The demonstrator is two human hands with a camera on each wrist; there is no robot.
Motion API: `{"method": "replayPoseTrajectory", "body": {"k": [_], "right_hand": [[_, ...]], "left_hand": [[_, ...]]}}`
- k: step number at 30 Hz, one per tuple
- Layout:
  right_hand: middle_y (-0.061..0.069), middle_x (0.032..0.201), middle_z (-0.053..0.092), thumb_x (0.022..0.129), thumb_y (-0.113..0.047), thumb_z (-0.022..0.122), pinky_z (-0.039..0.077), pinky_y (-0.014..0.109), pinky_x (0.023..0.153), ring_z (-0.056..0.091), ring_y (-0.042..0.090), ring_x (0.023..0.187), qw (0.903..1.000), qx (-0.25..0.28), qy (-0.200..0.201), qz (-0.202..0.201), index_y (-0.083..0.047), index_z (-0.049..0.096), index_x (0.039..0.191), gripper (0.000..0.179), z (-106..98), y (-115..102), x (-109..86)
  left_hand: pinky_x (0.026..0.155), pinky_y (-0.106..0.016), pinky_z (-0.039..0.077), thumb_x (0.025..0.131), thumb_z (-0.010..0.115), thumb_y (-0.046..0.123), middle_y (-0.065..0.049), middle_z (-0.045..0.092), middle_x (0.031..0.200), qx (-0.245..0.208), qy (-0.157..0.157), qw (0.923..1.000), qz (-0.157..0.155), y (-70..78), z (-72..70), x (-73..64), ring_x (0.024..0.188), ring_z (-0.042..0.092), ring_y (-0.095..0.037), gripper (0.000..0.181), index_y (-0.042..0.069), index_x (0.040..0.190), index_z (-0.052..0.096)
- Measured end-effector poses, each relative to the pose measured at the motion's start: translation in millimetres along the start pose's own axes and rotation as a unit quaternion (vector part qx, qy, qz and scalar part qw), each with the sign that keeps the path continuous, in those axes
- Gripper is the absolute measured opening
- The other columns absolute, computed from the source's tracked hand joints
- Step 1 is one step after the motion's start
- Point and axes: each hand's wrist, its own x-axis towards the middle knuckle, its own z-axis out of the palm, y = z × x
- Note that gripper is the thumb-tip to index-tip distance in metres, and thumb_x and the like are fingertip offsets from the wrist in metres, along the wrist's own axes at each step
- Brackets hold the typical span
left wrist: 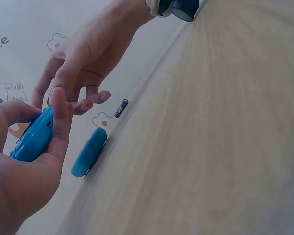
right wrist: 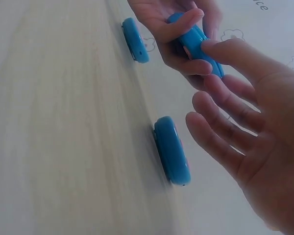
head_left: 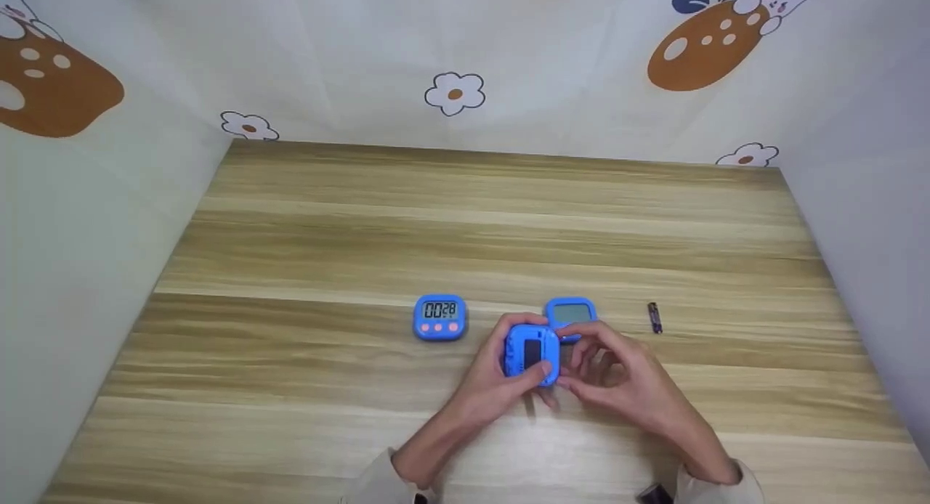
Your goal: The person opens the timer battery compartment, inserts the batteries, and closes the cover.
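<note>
Held timer [head_left: 533, 348]: in the left hand [head_left: 495, 384], right hand [head_left: 636, 373] at its right edge, over the desk [head_left: 290, 417].
Far timer [head_left: 572, 313]: on the desk, just behind the held timer.
Left timer [head_left: 439, 317]: on the desk, left of the left hand.
Battery [head_left: 654, 318]: I see it right of the far timer.

Pale beige sleeves [head_left: 719, 487]; dark wrist cylinder [head_left: 654, 494]
</note>
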Motion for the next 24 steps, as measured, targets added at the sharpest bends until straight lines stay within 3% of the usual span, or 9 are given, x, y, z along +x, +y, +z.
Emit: {"method": "replayPoseTrajectory", "body": {"k": [9,24], "right_hand": [[0.003,0.099,0.072,0.083,-0.006,0.078,0.059,0.04,0.076,0.07,0.024,0.087,0.998,0.062,-0.013,0.004,-0.009,0.059,0.127,0.048,-2.9,-0.1,1.4],[0.008,0.107,0.07,0.082,-0.003,0.078,0.059,0.043,0.076,0.069,0.029,0.09,0.994,0.107,-0.021,0.01,-0.007,0.056,0.127,0.05,-0.2,8.1,-1.0]], "left_hand": [[0.067,-0.049,0.061,0.096,0.06,0.001,-0.023,0.044,0.13,-0.014,-0.001,0.9999,-0.008,1.4,2.1,0.7,0.092,0.063,-0.037,0.05,0.006,0.14,0.037],[0.067,-0.045,0.061,0.096,0.058,0.001,-0.02,0.038,0.138,-0.015,-0.016,0.9997,-0.009,3.1,2.8,-2.3,0.099,0.06,-0.036,0.051,0.009,0.141,0.036]]}}
